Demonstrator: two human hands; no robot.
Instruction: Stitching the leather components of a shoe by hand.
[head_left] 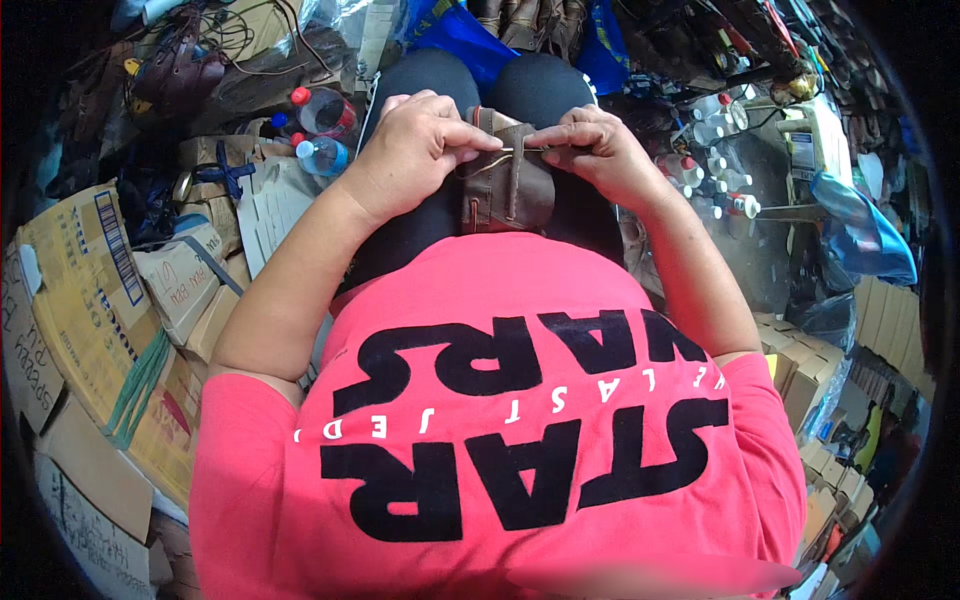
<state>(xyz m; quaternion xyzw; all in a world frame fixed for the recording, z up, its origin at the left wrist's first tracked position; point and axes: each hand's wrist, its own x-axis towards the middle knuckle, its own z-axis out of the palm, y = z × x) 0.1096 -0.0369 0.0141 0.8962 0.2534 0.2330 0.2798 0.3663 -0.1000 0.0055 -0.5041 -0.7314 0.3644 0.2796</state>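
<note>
A small brown leather pouch (537, 196) rests on my lap between my thighs, with reddish edging along its left side. A narrow leather strap (515, 185) runs down its front. My left hand (425, 140) comes in from the left, thumb and forefinger pinched on a thin pale cord (499, 160) by the strap. From the other side my right hand (597, 150) is closed in a pinch at the strap's right, level with the cord. What lies between the right fingertips is too small to make out.
Plastic bottles with red and blue caps (325, 155) stand left of my knees. Several small bottles (710, 160) are on the right. Cardboard boxes (90, 290) crowd the left side. A blue plastic bag (865, 235) hangs at the right. Brown leather pieces (530, 25) lie beyond my knees.
</note>
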